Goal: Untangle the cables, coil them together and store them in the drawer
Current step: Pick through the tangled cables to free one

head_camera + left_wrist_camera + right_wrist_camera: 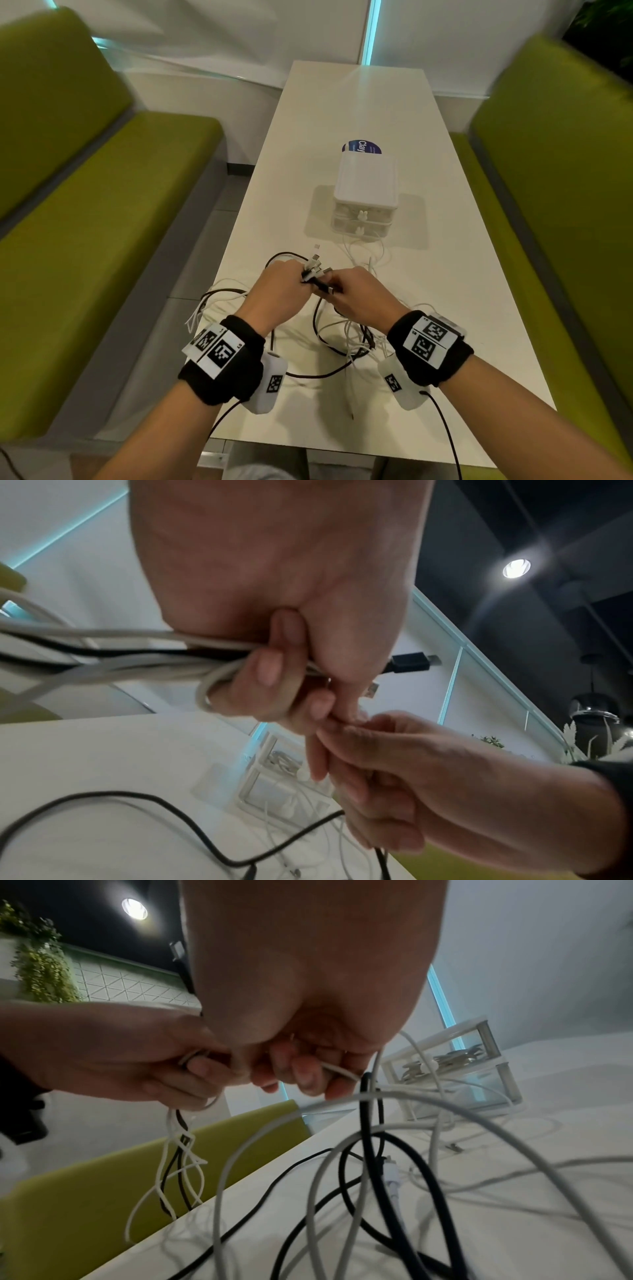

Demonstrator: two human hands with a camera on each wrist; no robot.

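Several thin black and white charging cables [337, 337] sprawl near the desk's [462, 308] front edge. Your left hand [279, 291] clamps their bunched plug ends; your right hand [359, 294] pinches one black plug. They're light, limp and snag-prone, so hold them just behind the plugs.

The head view looks forward and steeply down along the worktop [359, 113] toward 12 o'clock, with both wrists low in the frame. The left wrist view sits very near under the left hand [274, 574], facing up and toward 2 o'clock. The right wrist view sits equally near under the right hand [308, 969], facing 11 o'clock. All three share the drawer unit [364, 192] and cables [377, 1164].
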